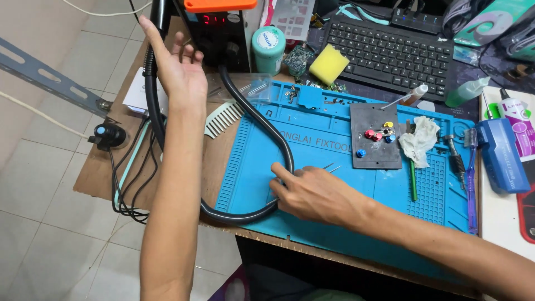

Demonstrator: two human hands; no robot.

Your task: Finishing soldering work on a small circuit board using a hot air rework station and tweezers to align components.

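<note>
- I am seeing my right hand (315, 192) lying low at the centre of the frame on the blue work mat (334, 223); its fingers are curling around thin metal tweezers (331, 166), whose tips are poking out just past the knuckles while the rest is hiding under the hand
- I am seeing a thick black hose (266, 131) looping over the mat's left part; my right index fingertip is touching it, and its upper end is running out of sight behind my left hand (177, 67)
- I am holding my left hand up in the upper left, palm open and fingers spreading, gripping nothing; it is sitting just beside a black handle (158, 14) that is being cut off by the top edge
- I am noticing a clear plastic box (245, 88) at the mat's upper left corner; I cannot tell what is lying in it
- I am seeing a dark grey fixture plate (376, 153) right of centre carrying red, blue and yellow knobs, with a crumpled white tissue (419, 139) just beside it
</note>
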